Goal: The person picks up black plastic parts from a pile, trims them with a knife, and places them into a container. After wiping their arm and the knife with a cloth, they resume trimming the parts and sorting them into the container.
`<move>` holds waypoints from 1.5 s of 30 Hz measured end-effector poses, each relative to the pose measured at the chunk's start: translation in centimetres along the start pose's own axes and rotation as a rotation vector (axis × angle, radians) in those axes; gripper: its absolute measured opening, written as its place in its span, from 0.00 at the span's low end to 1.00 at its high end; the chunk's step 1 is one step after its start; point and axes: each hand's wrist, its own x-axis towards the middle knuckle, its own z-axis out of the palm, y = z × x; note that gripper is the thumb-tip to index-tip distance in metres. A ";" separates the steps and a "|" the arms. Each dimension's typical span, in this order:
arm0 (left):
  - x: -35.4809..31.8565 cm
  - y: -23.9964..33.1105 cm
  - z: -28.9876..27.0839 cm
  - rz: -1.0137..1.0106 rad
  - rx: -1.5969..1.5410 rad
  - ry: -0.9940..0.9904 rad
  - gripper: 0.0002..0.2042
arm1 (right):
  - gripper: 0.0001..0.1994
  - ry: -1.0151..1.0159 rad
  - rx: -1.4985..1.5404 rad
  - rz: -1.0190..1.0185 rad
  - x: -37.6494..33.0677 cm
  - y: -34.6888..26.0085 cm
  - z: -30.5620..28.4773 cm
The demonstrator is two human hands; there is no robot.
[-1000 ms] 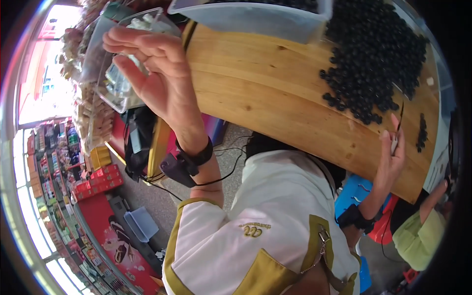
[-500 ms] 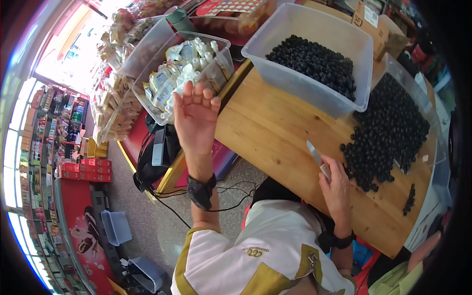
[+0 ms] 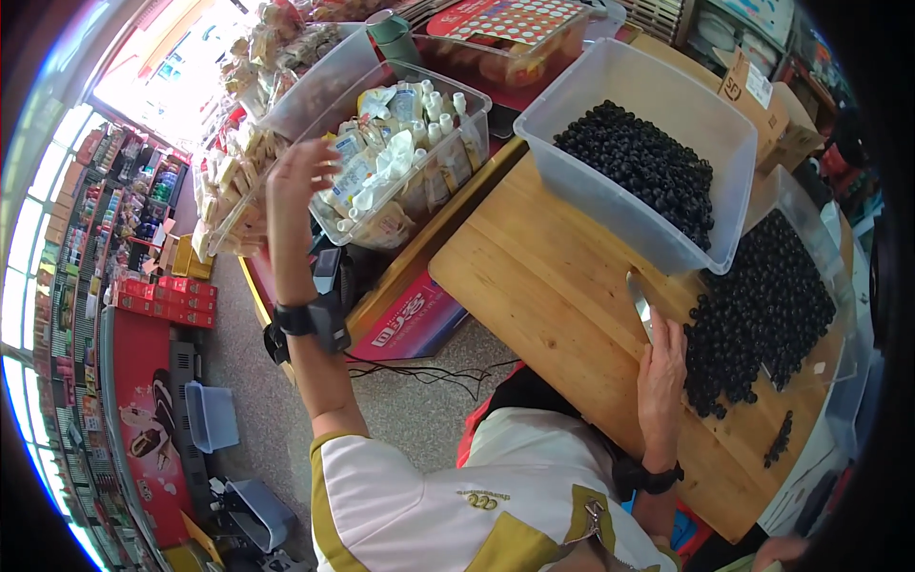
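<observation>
My right hand [image 3: 662, 377] rests over the wooden table [image 3: 515, 276], its fingers closed round the handle of a small knife [image 3: 640, 303]. The silvery blade points away from me, low over the wood. To its right spreads a heap of small, round, black, shiny pieces [image 3: 762, 296]; what they are I cannot tell. My left hand [image 3: 297, 181] is raised at the left with its fingers stretched out and nothing in them. Behind it stands a clear plastic bin [image 3: 481, 124] of packets and white-capped pouches [image 3: 434, 119].
A large translucent tub [image 3: 629, 248] with more black pieces stands at the far side of the table. Cardboard boxes [image 3: 762, 105] sit behind it. A clear tray [image 3: 839, 367] lies under the heap. Cables [image 3: 448, 374] trail over the floor; stocked shelves line the left.
My left hand has swung left and turned, its palm no longer facing me. The knife has turned slightly in my right hand. The whole view has shifted, and the person at lower right shows less.
</observation>
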 end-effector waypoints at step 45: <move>-9.3 -1.9 25.7 -0.748 -2.340 -0.240 0.12 | 0.13 0.208 0.666 -0.562 -1.0 -9.9 4.2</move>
